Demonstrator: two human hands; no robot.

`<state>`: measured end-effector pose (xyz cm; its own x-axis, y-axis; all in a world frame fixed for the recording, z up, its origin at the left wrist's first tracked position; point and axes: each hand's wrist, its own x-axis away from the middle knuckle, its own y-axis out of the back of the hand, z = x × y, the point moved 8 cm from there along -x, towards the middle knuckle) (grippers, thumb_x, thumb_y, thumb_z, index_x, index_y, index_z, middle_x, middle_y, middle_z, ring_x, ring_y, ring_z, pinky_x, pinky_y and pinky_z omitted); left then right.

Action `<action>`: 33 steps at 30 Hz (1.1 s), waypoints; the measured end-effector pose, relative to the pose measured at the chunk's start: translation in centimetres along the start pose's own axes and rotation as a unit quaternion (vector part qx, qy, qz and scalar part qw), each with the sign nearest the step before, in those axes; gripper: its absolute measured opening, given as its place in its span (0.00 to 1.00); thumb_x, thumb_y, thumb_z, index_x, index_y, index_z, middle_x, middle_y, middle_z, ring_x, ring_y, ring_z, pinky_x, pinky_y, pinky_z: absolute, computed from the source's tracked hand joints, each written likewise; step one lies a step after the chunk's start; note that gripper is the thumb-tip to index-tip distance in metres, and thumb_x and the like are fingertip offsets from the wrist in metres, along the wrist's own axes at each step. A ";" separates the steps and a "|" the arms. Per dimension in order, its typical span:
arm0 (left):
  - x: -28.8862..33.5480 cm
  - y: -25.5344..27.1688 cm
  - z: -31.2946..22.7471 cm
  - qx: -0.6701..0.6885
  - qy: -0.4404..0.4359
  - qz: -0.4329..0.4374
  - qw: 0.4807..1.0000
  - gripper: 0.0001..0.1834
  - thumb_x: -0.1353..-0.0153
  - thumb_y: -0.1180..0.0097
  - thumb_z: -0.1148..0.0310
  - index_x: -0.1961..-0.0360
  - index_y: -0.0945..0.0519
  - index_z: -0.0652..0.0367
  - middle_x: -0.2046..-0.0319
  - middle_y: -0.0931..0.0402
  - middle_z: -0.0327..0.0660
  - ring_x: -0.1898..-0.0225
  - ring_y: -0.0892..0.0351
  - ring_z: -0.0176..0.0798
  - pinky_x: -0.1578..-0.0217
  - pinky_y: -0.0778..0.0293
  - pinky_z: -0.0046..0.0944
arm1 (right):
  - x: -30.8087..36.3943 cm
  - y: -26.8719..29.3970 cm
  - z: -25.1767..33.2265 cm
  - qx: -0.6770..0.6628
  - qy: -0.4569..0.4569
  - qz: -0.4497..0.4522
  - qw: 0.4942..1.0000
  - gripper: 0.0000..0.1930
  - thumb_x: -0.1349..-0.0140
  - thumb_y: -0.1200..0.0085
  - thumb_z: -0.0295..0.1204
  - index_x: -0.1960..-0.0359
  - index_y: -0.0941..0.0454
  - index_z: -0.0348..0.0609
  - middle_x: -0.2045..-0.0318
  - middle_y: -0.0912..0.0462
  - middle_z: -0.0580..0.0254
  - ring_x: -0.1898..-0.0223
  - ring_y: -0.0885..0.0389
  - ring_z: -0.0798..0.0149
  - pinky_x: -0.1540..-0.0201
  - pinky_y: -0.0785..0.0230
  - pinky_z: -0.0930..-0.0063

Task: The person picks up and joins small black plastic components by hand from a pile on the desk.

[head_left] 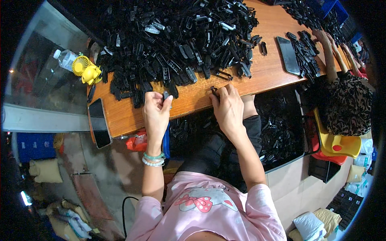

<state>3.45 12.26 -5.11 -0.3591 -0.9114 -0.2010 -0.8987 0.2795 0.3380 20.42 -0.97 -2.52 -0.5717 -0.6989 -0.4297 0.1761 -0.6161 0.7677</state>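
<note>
My left hand [156,107] is at the front edge of the wooden table [193,94], pinching a small grey plastic piece [166,95] between thumb and fingers. My right hand [228,107] is a little way to the right, over the same edge. Its thumb and fingers close on a small black plastic clip [213,90], partly hidden by the fingers. Just beyond both hands spreads a large heap of black and grey plastic parts [173,48]. One loose black frame-like part [223,75] lies at the heap's edge near my right hand.
A phone [99,122] lies at the table's left corner, near a yellow fan [81,66] and a plastic bottle [64,58]. Another phone [288,55] lies to the right. Beside it, a person [349,102] works. A dark bin of parts [281,128] stands below the table.
</note>
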 end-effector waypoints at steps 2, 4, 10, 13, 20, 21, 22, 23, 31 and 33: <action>0.5 0.7 0.7 0.030 0.005 0.011 0.999 0.07 0.41 0.45 0.75 0.64 0.31 0.62 0.76 0.31 0.33 0.81 0.36 0.23 0.82 0.37 0.25 | 0.2 0.6 -0.3 -0.055 0.024 -0.024 0.998 0.09 0.45 0.42 0.26 0.68 0.28 0.33 0.73 0.24 0.56 0.72 0.24 0.56 0.68 0.31 0.65; 1.7 0.5 1.2 0.146 0.093 0.082 0.981 0.05 0.39 0.50 0.78 0.62 0.31 0.62 0.73 0.32 0.33 0.78 0.35 0.24 0.78 0.35 0.25 | 0.8 -0.1 -1.9 -0.250 -0.077 0.016 0.965 0.09 0.42 0.44 0.26 0.65 0.27 0.33 0.72 0.23 0.58 0.73 0.25 0.62 0.71 0.32 0.70; 6.3 -2.0 -2.6 0.206 0.092 0.267 0.937 0.21 0.47 0.41 0.81 0.51 0.29 0.63 0.69 0.29 0.33 0.70 0.32 0.22 0.70 0.34 0.23 | 4.3 -1.0 -0.2 -0.595 -0.202 0.163 0.761 0.18 0.39 0.48 0.25 0.47 0.30 0.35 0.61 0.25 0.66 0.69 0.28 0.74 0.68 0.36 0.84; 6.0 -1.9 -5.4 0.080 -0.034 0.240 0.967 0.13 0.46 0.40 0.77 0.60 0.24 0.69 0.76 0.27 0.40 0.74 0.28 0.30 0.72 0.33 0.26 | 5.2 0.1 2.1 -0.662 -0.145 0.228 0.700 0.18 0.40 0.46 0.24 0.47 0.29 0.35 0.65 0.27 0.66 0.66 0.27 0.73 0.61 0.32 0.80; 6.4 -1.1 -7.7 0.046 -0.142 0.202 0.968 0.14 0.45 0.40 0.75 0.60 0.24 0.73 0.74 0.27 0.44 0.79 0.29 0.33 0.76 0.34 0.29 | 4.3 2.7 4.0 -0.393 0.060 0.184 0.899 0.17 0.42 0.47 0.24 0.50 0.29 0.34 0.68 0.25 0.49 0.67 0.25 0.49 0.62 0.32 0.66; 6.4 -1.4 -6.8 0.062 -0.074 0.220 0.971 0.14 0.44 0.41 0.73 0.61 0.24 0.75 0.73 0.27 0.43 0.81 0.30 0.29 0.79 0.35 0.28 | 4.5 2.6 4.0 -0.367 0.065 0.190 0.908 0.17 0.42 0.47 0.24 0.50 0.30 0.34 0.68 0.26 0.48 0.66 0.25 0.48 0.63 0.32 0.66; 6.4 -1.2 -7.0 0.042 -0.118 0.196 0.973 0.14 0.44 0.41 0.73 0.60 0.24 0.75 0.74 0.28 0.43 0.83 0.32 0.29 0.81 0.36 0.28 | 4.6 2.8 4.3 -0.367 0.082 0.187 0.907 0.18 0.42 0.47 0.23 0.49 0.31 0.35 0.68 0.26 0.48 0.67 0.26 0.47 0.63 0.33 0.65; 6.5 -1.1 -7.1 0.042 -0.119 0.194 0.973 0.14 0.44 0.41 0.73 0.60 0.24 0.75 0.74 0.28 0.43 0.83 0.32 0.29 0.81 0.36 0.28 | 4.7 2.9 4.4 -0.367 0.084 0.186 0.907 0.18 0.42 0.47 0.23 0.49 0.31 0.35 0.68 0.26 0.48 0.67 0.26 0.47 0.63 0.33 0.65; 6.2 -1.5 -9.1 -0.019 -0.195 0.228 0.954 0.12 0.47 0.41 0.77 0.63 0.24 0.73 0.73 0.26 0.51 0.74 0.24 0.49 0.73 0.30 0.38 | 5.4 2.7 4.3 -0.326 0.127 0.186 0.918 0.20 0.46 0.47 0.18 0.49 0.33 0.33 0.71 0.30 0.50 0.69 0.26 0.48 0.69 0.33 0.62; 6.2 -1.5 -9.1 -0.026 -0.184 0.214 0.959 0.13 0.47 0.41 0.75 0.62 0.23 0.74 0.72 0.24 0.51 0.74 0.24 0.47 0.71 0.29 0.37 | 5.4 2.9 4.7 -0.268 0.157 0.174 0.935 0.21 0.47 0.47 0.18 0.50 0.33 0.32 0.72 0.30 0.50 0.70 0.26 0.48 0.70 0.32 0.62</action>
<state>4.85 3.43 1.47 -0.7659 -0.5453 -0.3406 -0.6383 0.5809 0.5051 14.14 -4.79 -0.40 -0.1569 -0.9108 -0.3818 0.7312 -0.3670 0.5751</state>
